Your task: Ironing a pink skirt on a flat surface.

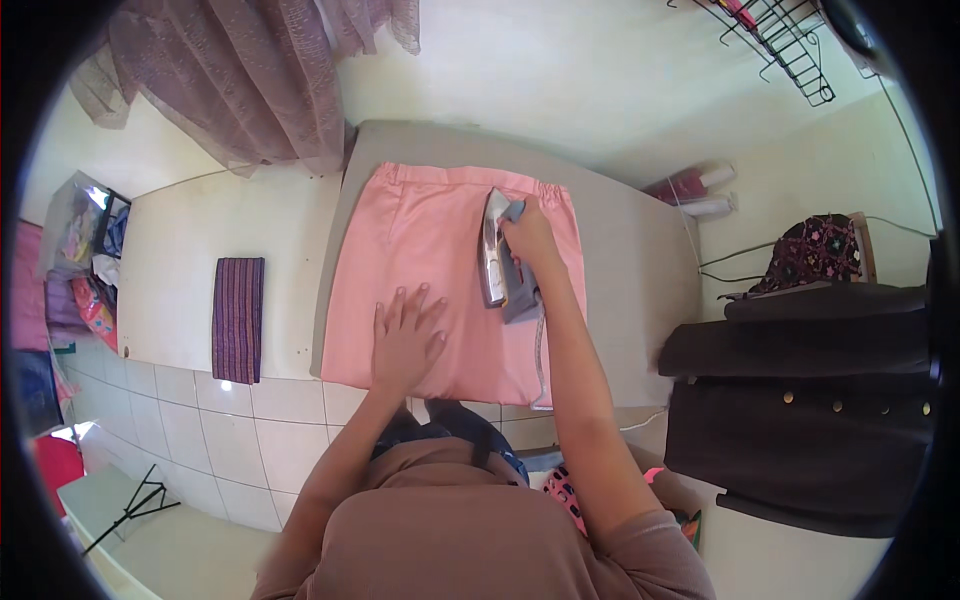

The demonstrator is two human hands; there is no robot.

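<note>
A pink skirt (430, 230) with a gathered elastic waistband lies spread over a grey padded board (630, 260), its waist at the far end. Flat on the fabric, left of the middle, rests my left hand (405, 335) with its fingers spread. My right hand (530, 235) is wrapped round the handle of a clothes iron (495, 255), which stands on the right part of the skirt with its tip toward the waistband. From the iron's heel a light cord (541, 360) runs down over the skirt to the near edge.
Left of the board, a folded purple striped cloth (238, 320) lies on a white tabletop (165, 260). Dark garments (800, 400) hang at the right. A mauve curtain (230, 80) hangs at the far left, and a black wire rack (775, 40) is at the upper right.
</note>
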